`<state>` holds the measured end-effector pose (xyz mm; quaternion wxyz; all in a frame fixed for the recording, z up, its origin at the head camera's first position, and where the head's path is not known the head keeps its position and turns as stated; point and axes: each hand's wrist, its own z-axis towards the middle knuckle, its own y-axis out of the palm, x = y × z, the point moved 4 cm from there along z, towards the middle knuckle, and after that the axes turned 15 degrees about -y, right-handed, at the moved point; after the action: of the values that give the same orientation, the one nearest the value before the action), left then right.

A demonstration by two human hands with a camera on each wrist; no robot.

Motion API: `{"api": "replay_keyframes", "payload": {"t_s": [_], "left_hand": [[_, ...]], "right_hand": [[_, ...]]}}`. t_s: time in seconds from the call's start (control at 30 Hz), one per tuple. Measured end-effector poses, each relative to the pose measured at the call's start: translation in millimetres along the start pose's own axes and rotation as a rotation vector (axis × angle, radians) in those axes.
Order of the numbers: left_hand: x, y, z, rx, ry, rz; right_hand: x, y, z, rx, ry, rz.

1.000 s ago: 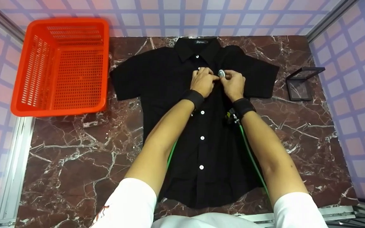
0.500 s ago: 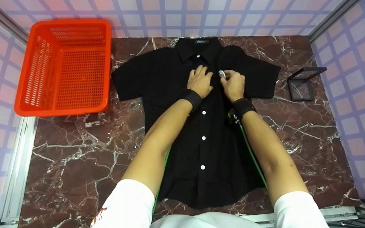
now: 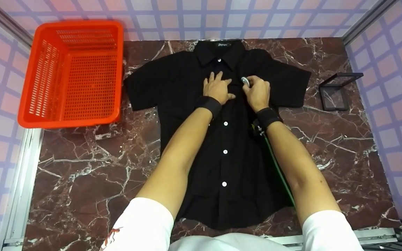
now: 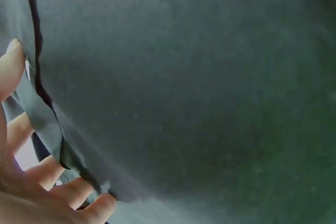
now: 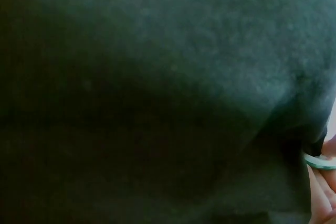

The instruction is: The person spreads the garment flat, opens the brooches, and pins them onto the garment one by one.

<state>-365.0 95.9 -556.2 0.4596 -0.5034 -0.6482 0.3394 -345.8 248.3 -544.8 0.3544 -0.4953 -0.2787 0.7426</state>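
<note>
A second ago both hands were bunched together over the placket of the black shirt [image 3: 229,139], fingertips working at the same spot just below the second button. Now the left hand [image 3: 216,89] has let go and spread out: its fingers lie straight and fanned toward 12 o'clock, palm flat on the cloth just beside the button line. I read that as the pinching work on the left side being over for the moment, with that hand now pressing the shirt front flat.

The right hand [image 3: 257,92] has barely shifted. Its fingers are curled, and thumb and forefinger pinch a small round silvery badge [image 3: 245,81] against the shirt chest, at about 1 o'clock from the left hand. The right wrist view shows only a sliver of the badge's pale rim [image 5: 320,162] at the edge of the dark cloth, with fingertips [image 5: 323,187] beside it, so how it sits on the fabric cannot be told.

The left wrist view shows the straight fingers [image 4: 39,169] lying along a folded edge of the fabric.

The shirt lies face up, collar at 12 o'clock, sleeves spread, on the marbled surface [image 3: 82,157]. An orange basket [image 3: 70,71] stands at 10 o'clock, well apart from the hands, and a small open black box [image 3: 333,94] sits at 3 o'clock, just off the right sleeve.
</note>
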Motion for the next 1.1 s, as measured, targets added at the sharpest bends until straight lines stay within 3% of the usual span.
{"api": "replay_keyframes", "payload": {"t_s": [0.43, 1.1], "left_hand": [[2.8, -3.8, 2.7, -0.062, -0.011, 0.076], [2.6, -7.9, -1.8, -0.06, 0.0, 0.118]], "right_hand": [[-0.2, 0.6, 1.0, -0.011, -0.009, -0.035], [-1.4, 3.8, -1.9, -0.017, -0.05, -0.091]]}}
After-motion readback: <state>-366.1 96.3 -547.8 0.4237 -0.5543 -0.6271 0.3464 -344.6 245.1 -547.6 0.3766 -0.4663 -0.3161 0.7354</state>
